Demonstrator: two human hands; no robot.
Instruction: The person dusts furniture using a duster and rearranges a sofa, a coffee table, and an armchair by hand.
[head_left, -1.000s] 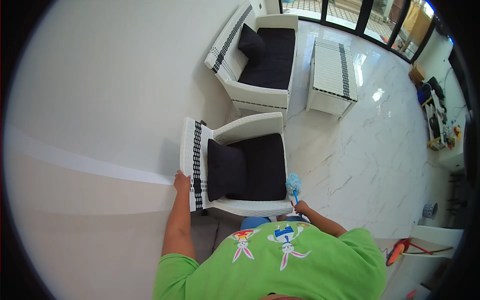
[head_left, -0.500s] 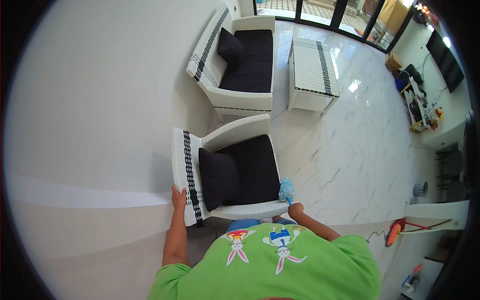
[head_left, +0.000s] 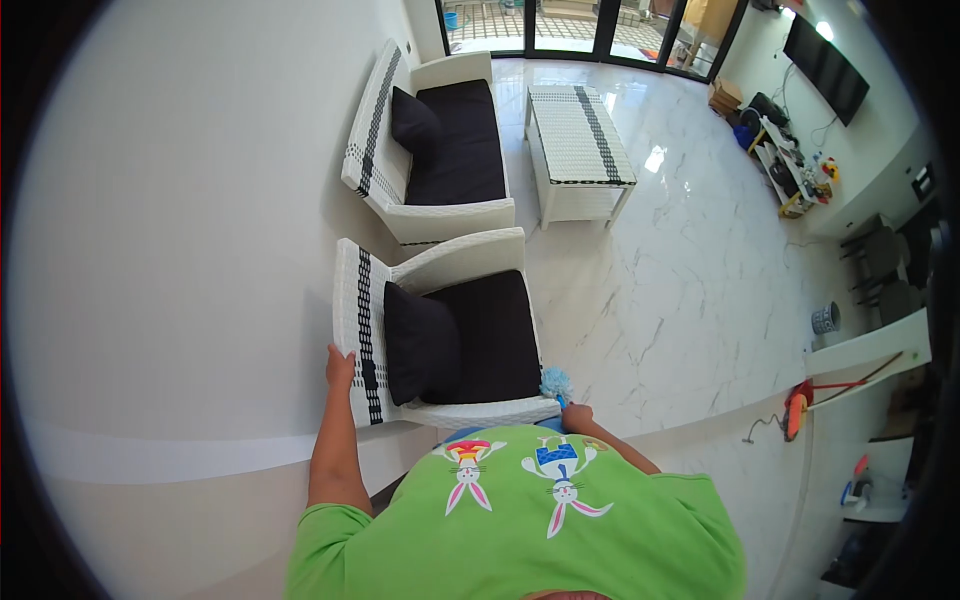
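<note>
A white woven armchair [head_left: 347, 300] with a black woven stripe stands right in front of me. On it are a black seat pad [head_left: 500, 340] and a black throw pillow [head_left: 420, 350] leaning against the backrest. My left hand [head_left: 341, 367] is closed over the outer edge of the backrest. Beside the near armrest's front end, my right hand [head_left: 577, 417] is wrapped around the short blue handle of a duster. The duster's fluffy light-blue head [head_left: 556, 384] is at the front corner of the chair; whether it touches the chair, I cannot tell.
A matching white sofa [head_left: 450, 217] stands just beyond the armchair, along the wall. Right of it is a white woven table [head_left: 570, 135]. Farther right are a cluttered shelf [head_left: 785, 170], a wall-mounted TV [head_left: 826, 70] and a patterned pot [head_left: 825, 318]. Glass doors [head_left: 565, 30] close the far end.
The view has shifted, so the far furniture sits farther left and lower. The armchair appears closer to the sofa. My left hand stays on the backrest, and my right hand keeps the duster.
</note>
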